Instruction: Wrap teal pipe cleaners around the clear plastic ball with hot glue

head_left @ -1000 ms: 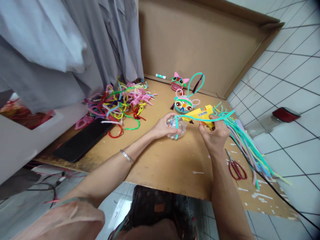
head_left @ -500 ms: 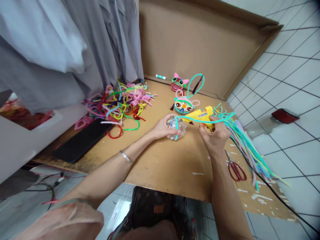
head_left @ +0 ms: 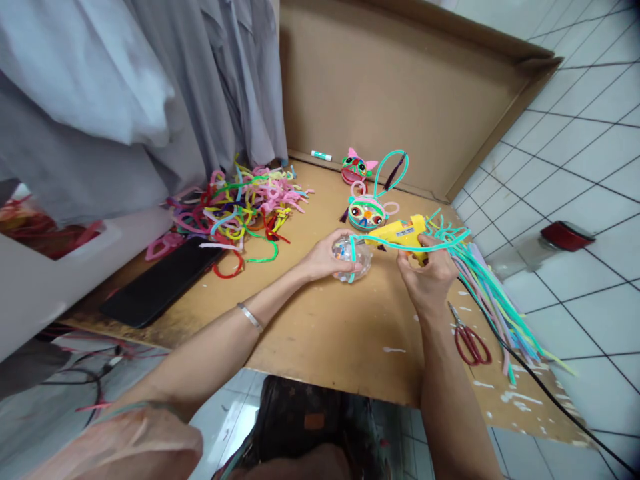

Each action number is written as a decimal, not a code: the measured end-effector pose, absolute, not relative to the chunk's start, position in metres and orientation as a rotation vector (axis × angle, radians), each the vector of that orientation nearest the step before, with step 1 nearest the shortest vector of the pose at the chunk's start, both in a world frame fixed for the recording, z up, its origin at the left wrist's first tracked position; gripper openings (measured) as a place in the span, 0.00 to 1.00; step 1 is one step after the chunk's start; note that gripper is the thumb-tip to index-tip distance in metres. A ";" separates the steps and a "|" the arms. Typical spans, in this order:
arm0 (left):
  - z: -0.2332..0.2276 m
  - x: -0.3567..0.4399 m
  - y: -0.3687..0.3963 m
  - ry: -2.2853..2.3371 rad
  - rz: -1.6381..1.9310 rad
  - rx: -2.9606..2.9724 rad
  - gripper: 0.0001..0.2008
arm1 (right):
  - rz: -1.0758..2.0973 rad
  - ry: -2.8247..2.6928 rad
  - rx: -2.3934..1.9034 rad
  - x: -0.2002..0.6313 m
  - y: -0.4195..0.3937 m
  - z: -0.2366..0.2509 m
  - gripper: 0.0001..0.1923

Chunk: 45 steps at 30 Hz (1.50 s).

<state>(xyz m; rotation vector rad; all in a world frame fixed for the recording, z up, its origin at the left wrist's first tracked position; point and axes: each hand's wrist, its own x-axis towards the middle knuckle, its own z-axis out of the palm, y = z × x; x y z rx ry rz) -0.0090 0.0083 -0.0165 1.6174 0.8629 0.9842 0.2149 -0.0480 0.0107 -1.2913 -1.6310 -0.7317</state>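
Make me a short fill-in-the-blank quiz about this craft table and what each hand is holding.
1. The right hand grips a ____ glue gun.
2. The left hand steadies a clear ____ wrapped by a teal pipe cleaner.
3. The red-handled ____ lie on the cardboard right of the right wrist.

Missing words: yellow; ball; scissors

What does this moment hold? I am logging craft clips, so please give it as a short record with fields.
left hand: left hand cups a clear ball on the cardboard board
right hand: right hand grips a yellow glue gun, nozzle toward the ball
on the ball: a teal fuzzy wire runs over it and past the gun
nearby: red scissors, black phone, heap of coloured wires, two finished figures
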 end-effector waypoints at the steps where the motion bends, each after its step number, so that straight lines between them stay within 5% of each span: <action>1: -0.017 -0.009 0.008 0.864 0.985 1.621 0.38 | -0.743 -1.633 -1.294 0.215 -0.048 0.011 0.15; 45: -0.015 -0.009 0.007 0.822 0.987 1.594 0.39 | -0.670 -1.608 -1.321 0.213 -0.045 0.010 0.16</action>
